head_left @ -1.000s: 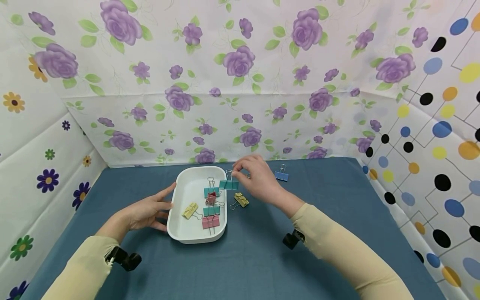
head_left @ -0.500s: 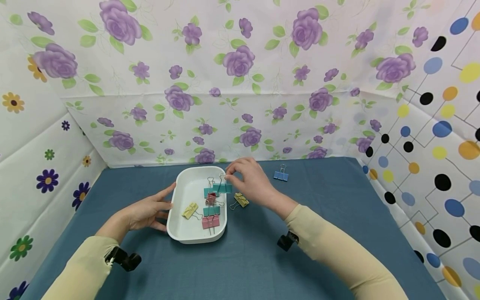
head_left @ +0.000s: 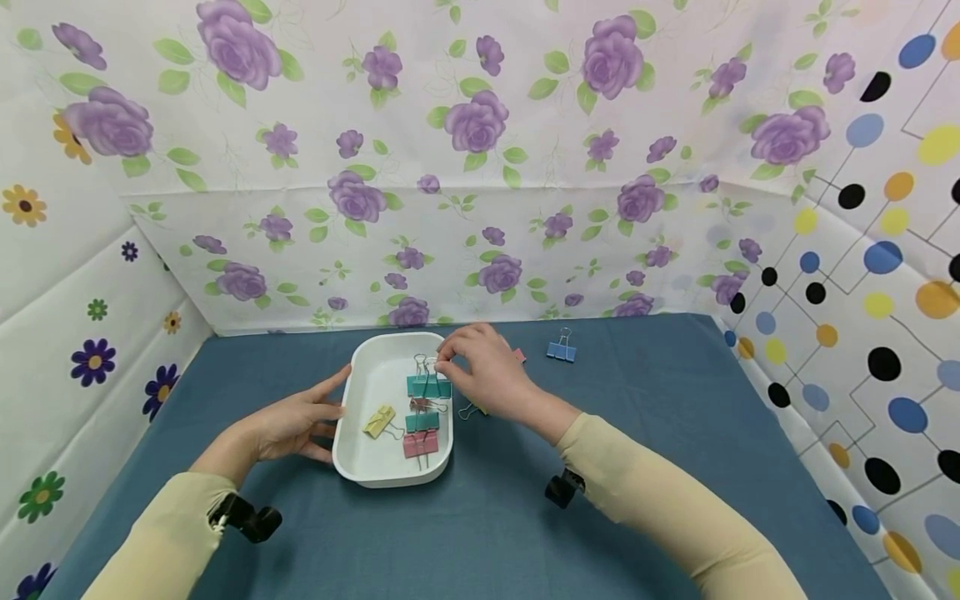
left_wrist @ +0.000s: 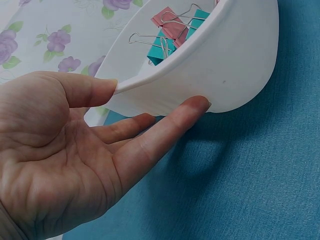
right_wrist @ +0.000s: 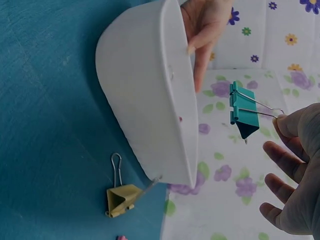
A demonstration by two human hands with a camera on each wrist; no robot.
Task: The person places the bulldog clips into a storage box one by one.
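Observation:
My right hand [head_left: 491,377] pinches a teal binder clip [right_wrist: 244,109] by its wire handle, thumb against fingertip. It hangs over the right side of a white tray [head_left: 377,387], above the clips in there. Inside the tray lie a yellow binder clip [head_left: 378,421], a pink binder clip [head_left: 421,444], another teal binder clip [head_left: 422,422] and a partly covered red one [head_left: 422,405]. My left hand [head_left: 288,427] touches the tray's left side, its thumb at the rim and its fingers stretched along the outer wall.
A blue binder clip [head_left: 561,352] rests on the blue cloth [head_left: 600,517] at the back right. Just right of the tray lies a yellow binder clip [right_wrist: 121,199], mostly hidden by my right hand in the head view. A pink clip [head_left: 519,356] peeks out behind that hand.
My right hand has moved left and slightly down, carrying the teal binder clip from the tray's right rim to above the tray's inside. The left hand stays on the tray.

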